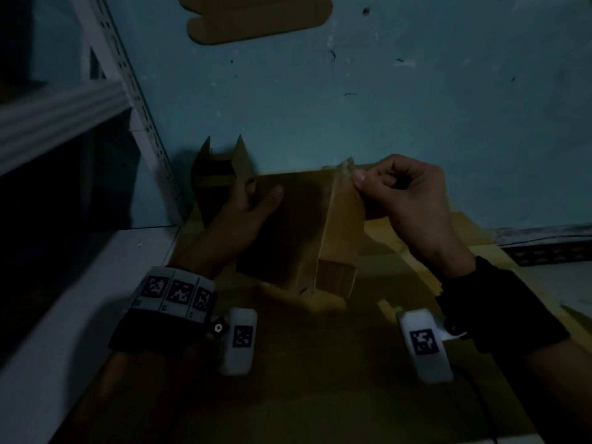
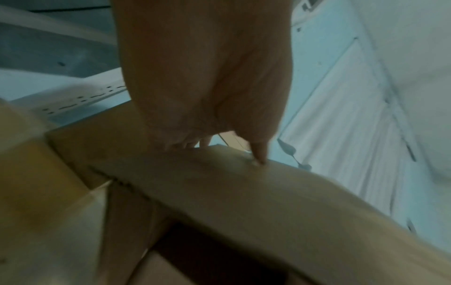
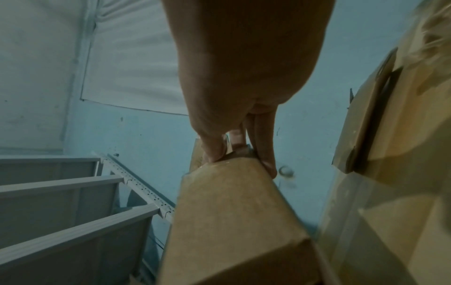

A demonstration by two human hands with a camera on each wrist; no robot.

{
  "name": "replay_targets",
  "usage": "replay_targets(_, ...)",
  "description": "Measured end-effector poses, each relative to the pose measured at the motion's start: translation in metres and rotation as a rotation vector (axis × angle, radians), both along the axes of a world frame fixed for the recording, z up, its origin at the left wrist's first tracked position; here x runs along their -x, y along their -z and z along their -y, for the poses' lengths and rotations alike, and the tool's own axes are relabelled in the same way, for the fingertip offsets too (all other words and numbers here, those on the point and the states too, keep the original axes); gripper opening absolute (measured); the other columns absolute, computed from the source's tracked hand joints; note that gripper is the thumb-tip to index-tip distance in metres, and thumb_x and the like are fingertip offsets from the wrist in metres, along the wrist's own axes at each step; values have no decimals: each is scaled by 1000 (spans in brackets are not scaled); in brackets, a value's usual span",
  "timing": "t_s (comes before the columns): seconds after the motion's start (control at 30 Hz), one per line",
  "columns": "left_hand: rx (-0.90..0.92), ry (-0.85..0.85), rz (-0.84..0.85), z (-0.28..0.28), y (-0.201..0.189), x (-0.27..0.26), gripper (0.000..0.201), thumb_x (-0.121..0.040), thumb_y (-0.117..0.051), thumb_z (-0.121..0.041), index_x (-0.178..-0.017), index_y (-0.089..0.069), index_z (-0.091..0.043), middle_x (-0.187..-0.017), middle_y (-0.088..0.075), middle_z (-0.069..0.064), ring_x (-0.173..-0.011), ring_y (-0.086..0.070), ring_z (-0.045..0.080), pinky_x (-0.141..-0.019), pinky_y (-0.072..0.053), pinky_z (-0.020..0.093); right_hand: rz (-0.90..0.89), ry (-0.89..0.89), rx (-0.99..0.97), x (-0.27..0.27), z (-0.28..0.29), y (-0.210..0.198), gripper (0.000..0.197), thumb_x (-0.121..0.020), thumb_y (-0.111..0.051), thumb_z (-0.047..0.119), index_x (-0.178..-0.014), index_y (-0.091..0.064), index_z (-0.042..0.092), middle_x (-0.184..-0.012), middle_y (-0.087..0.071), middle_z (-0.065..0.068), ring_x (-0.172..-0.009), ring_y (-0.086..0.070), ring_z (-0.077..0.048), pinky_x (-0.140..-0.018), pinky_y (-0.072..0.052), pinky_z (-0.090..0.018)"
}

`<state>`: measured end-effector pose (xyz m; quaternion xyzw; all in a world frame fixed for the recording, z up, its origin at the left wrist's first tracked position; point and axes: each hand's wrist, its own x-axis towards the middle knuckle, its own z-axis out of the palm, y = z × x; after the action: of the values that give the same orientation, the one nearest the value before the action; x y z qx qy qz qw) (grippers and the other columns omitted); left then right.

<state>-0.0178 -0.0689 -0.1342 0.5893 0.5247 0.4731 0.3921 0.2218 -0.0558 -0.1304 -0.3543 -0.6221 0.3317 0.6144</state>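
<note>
A brown cardboard box [image 1: 298, 229] is held up off the work surface between both hands in dim light. My left hand [image 1: 246, 206] grips its left side, thumb on the near face and fingers behind; the left wrist view shows the thumb tip [image 2: 260, 158] on the cardboard box [image 2: 244, 192]. My right hand [image 1: 397, 193] pinches a clear strip of tape [image 1: 347, 166] at the box's top right corner. In the right wrist view the fingertips [image 3: 214, 152] close on the top edge of the cardboard box [image 3: 231, 212].
Flat cardboard sheets [image 1: 320, 363] cover the surface under the box. A half-folded carton [image 1: 221, 174] stands behind on the left against the blue wall [image 1: 384, 107]. A white metal shelf rack [image 1: 64, 116] is at the left, a flattened cardboard piece [image 1: 256, 17] higher up.
</note>
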Motion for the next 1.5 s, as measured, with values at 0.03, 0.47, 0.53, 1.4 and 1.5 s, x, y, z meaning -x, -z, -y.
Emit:
replay_targets(0.03,10,48,5,1,0,-2,75,-81,-59,-52,-146,-32,-26,-120,-56,-18,-109,-57,2,-96,-50,30,-10,4,2,1,0,0,24,-92,-73,10,-87,-64,-12,-79,-66,-32,-72,-71,-41,-62,-62,-52)
replay_targets(0.47,26,45,-381,-1,-1,-19,154,-33,-81,-73,-151,14,-46,-162,-1,-1,-148,-14,28,-116,-26,58,59,-57,33,-2,1,2,20,-96,-67,12,-85,-62,-5,-67,-59,-10,-64,-63,-17,-58,-58,-31)
replay_targets(0.53,-8,17,-379,1,2,-19,154,-34,-86,-69,-152,10,-45,-161,-4,1,-147,-16,27,-116,-25,53,60,-102,60,-4,1,3,18,-96,-65,12,-85,-62,-1,-69,-57,-10,-67,-61,-19,-60,-60,-31)
replay_targets(1.4,-118,-14,-221,7,7,3,145,-37,-84,-66,-153,1,-44,-159,-15,-5,-141,-22,12,-116,-30,48,-253,-88,278,-31,-12,-6,10,-99,-57,6,-90,-58,4,-88,-73,-21,-78,-73,-32,-77,-62,-36)
replay_targets(1.5,-116,-38,-231,6,7,4,144,-38,-82,-64,-154,1,-42,-158,-15,-5,-142,-21,13,-116,-30,52,18,-3,354,-33,-17,11,9,-93,-66,-1,-100,-60,-2,-92,-70,-25,-68,-72,-24,-68,-61,-31)
